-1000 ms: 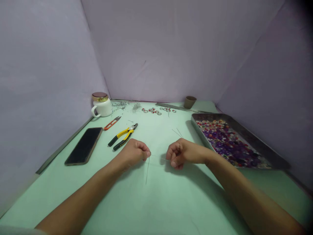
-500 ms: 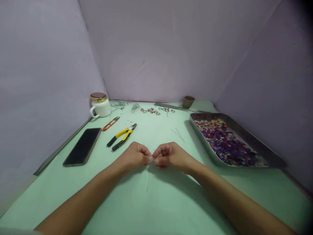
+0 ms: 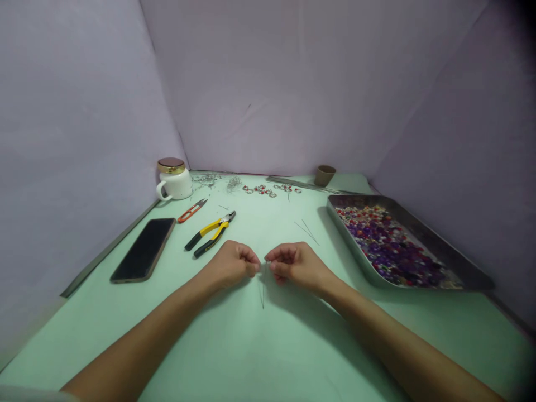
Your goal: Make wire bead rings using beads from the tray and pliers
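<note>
My left hand [image 3: 237,263] and my right hand [image 3: 295,262] meet almost tip to tip above the green tabletop, each in a pinch of thumb and fingers. Between the fingertips is a thin metal wire [image 3: 263,290], its bent length hanging down towards me. Part of the wire is hidden by my fingers, and anything smaller on it is too fine to make out. Left of my hands lie combination pliers [image 3: 213,231] with yellow and black handles. Two loose wire pieces [image 3: 307,231] lie crossed beyond my right hand.
On the right stands a metal tray [image 3: 355,251] of mixed beads [image 3: 387,245]. To the left are a phone [image 3: 143,250], orange thread snips [image 3: 192,211] and a lidded white mug [image 3: 175,184]. Beaded rings [image 3: 262,190], tangled wire [image 3: 234,183], long wires [image 3: 293,183] and a brown cup [image 3: 325,176] line the back.
My fingertips have drawn slightly apart, and the hanging wire has swung to the right. The whole view has shifted a little.
</note>
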A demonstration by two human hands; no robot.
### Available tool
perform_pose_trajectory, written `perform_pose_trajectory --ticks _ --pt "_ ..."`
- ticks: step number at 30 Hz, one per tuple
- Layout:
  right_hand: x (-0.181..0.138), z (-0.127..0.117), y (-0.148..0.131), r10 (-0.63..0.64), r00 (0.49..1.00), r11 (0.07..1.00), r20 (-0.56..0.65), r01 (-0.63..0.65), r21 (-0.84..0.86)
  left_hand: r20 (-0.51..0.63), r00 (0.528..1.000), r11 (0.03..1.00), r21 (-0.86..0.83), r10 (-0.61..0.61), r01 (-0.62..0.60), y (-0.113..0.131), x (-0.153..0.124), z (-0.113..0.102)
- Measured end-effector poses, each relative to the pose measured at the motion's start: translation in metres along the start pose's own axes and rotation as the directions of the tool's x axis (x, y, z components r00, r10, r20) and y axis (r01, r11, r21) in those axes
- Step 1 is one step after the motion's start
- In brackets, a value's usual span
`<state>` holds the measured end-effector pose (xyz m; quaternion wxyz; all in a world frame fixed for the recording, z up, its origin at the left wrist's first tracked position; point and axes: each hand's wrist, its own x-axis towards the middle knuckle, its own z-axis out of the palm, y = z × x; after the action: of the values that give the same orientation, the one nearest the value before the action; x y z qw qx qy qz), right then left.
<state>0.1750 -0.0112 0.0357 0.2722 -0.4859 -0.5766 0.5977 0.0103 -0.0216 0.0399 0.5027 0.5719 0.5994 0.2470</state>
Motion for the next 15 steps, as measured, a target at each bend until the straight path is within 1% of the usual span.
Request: perform_pose_trajectory --ticks 5,8,9,11,13,14,15 --pt "-0.001 -0.004 -0.002 -0.086 0.995 0.996 -0.045 0.085 -0.030 0.021 0.998 0.998 -0.006 0.060 -0.060 -0.002 0.000 0.001" --pt "-0.002 -0.007 -0.004 -0.107 0.993 0.994 -0.053 0.107 -0.006 0.027 0.995 0.995 0.025 0.092 -0.093 0.001 -0.001 -0.002" --pt "-0.002 -0.008 -0.005 -0.106 0.993 0.994 -0.055 0.107 0.010 0.012 0.994 0.993 0.050 0.108 -0.109 0.002 -0.001 -0.005" --pt "-0.003 -0.012 -0.008 -0.101 0.993 0.994 -0.061 0.104 0.045 -0.065 0.986 0.977 0.157 0.155 -0.143 0.005 -0.002 -0.014" --pt "-0.003 -0.016 -0.011 -0.102 0.993 0.991 -0.067 0.107 0.079 -0.196 0.958 0.926 0.356 0.208 -0.129 0.008 -0.002 -0.027" --pt "-0.003 -0.019 -0.012 -0.109 0.992 0.989 -0.070 0.115 0.092 -0.264 0.937 0.877 0.475 0.227 -0.078 0.008 -0.002 -0.034" --pt "-0.004 -0.021 -0.013 -0.119 0.990 0.987 -0.071 0.126 0.102 -0.323 0.918 0.813 0.583 0.231 0.001 0.008 -0.003 -0.041"
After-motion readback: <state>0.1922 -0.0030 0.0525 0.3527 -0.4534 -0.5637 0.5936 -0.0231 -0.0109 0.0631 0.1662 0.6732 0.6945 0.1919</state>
